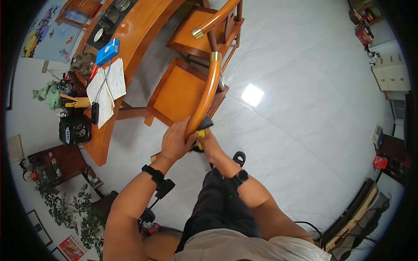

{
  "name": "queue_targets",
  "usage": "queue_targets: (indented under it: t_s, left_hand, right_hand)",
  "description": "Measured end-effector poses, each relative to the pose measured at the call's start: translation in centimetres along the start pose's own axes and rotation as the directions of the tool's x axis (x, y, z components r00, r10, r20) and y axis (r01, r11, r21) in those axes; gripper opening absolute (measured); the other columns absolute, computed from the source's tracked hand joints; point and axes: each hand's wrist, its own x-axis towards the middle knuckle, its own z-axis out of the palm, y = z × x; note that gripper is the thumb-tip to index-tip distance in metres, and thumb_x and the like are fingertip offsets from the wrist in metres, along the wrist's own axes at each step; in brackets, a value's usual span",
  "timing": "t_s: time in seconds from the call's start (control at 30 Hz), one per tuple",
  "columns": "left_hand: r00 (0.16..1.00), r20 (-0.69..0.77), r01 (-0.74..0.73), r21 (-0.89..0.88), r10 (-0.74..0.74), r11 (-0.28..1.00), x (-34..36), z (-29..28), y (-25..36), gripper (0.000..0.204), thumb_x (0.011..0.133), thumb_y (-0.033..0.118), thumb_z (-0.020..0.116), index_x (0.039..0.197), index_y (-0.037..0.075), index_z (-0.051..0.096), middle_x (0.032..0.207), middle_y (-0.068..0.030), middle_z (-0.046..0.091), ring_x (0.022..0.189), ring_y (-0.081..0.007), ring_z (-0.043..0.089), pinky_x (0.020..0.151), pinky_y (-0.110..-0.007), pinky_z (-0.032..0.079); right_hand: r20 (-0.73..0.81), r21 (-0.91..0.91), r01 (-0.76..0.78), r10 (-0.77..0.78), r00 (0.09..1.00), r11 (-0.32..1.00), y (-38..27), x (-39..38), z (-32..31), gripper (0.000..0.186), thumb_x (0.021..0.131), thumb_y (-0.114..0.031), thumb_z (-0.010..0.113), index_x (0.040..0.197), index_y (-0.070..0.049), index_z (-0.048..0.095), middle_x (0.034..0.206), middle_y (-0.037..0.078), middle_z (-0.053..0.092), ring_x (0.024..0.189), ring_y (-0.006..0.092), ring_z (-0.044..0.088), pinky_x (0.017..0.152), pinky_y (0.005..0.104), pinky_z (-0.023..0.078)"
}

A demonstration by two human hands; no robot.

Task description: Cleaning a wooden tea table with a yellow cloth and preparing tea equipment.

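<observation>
My left hand (176, 141) grips the near end of the curved orange wooden armrail (203, 104) of a chair, fingers wrapped over it. Just right of it, my right hand (210, 145) holds a yellow and black tool (201, 134) against the rail, a dark flat piece sticking out above it. My fingers partly hide the tool, so I cannot tell its kind. The chair's square seat (174, 91) lies beyond both hands, and a brass band circles the rail farther up.
A second wooden chair (193, 32) stands beyond. The curved desk (141, 30) at left carries papers (115, 80), a blue box (108, 52), jars and a green figurine. A plant (72, 206) is at lower left; cabinets (387, 74) line the right.
</observation>
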Motion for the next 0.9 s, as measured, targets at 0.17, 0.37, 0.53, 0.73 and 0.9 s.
queue_targets:
  t_s: [0.17, 0.37, 0.53, 0.73, 0.9]
  left_hand:
    - [1.000, -0.002, -0.012, -0.031, 0.012, 0.999, 0.4, 0.6, 0.1, 0.051, 0.084, 0.024, 0.067, 0.127, 0.001, 0.050, 0.115, -0.0190, 0.060, 0.108, -0.0355, 0.057, 0.093, -0.040, 0.046]
    - [0.999, 0.033, 0.013, -0.002, -0.012, 1.000, 0.1, 0.4, 0.1, 0.053, 0.083, 0.022, 0.068, 0.127, 0.001, 0.049, 0.115, -0.0194, 0.060, 0.105, -0.0357, 0.057, 0.091, -0.040, 0.047]
    - [0.999, 0.052, 0.006, 0.015, -0.007, 1.000, 0.5, 0.4, 0.7, 0.055, 0.082, 0.022, 0.068, 0.128, 0.000, 0.047, 0.114, -0.0197, 0.059, 0.105, -0.0363, 0.057, 0.091, -0.040, 0.047]
    - [0.999, 0.028, -0.019, -0.003, 0.019, 1.000, 0.7, 0.4, 1.0, 0.062, 0.081, 0.020, 0.069, 0.133, 0.000, 0.042, 0.121, -0.0208, 0.056, 0.110, -0.0376, 0.054, 0.093, -0.041, 0.045]
    - [0.998, -0.026, -0.059, -0.020, 0.058, 0.998, 0.2, 0.4, -0.4, 0.090, 0.079, 0.025, 0.071, 0.147, -0.001, 0.018, 0.153, -0.0229, 0.020, 0.137, -0.0399, 0.029, 0.109, -0.043, 0.031]
  right_hand:
    - [-0.052, 0.184, 0.057, -0.048, 0.997, 0.981, -4.2, -5.6, -1.6, 0.034, 0.088, 0.002, 0.051, 0.122, 0.000, 0.053, 0.112, 0.007, 0.061, 0.101, 0.0161, 0.059, 0.087, 0.0275, 0.047]
    - [0.021, -0.552, 0.568, -0.671, 0.742, 0.611, -12.8, -1.7, -2.2, 0.051, 0.085, -0.007, 0.060, 0.131, 0.005, 0.044, 0.136, 0.023, 0.043, 0.124, 0.0361, 0.042, 0.105, 0.0404, 0.034]
    - [0.243, -0.920, 0.387, -0.859, 0.451, -0.057, -16.0, 5.4, 1.0, 0.048, 0.078, 0.000, 0.057, 0.125, -0.010, 0.057, 0.149, 0.022, 0.028, 0.126, 0.0528, 0.032, 0.108, 0.0509, 0.032]
    - [0.233, -0.940, 0.327, -0.877, 0.421, -0.093, -18.2, 7.0, 1.1, 0.045, 0.073, 0.000, 0.062, 0.117, -0.011, 0.064, 0.144, 0.014, 0.040, 0.123, 0.0516, 0.038, 0.101, 0.0510, 0.040]
    - [0.427, -0.890, 0.362, -0.780, 0.458, -0.275, -12.9, 2.1, 1.0, 0.042, 0.081, -0.012, 0.055, 0.122, -0.015, 0.062, 0.140, 0.006, 0.045, 0.133, 0.0423, 0.031, 0.100, 0.0565, 0.035]
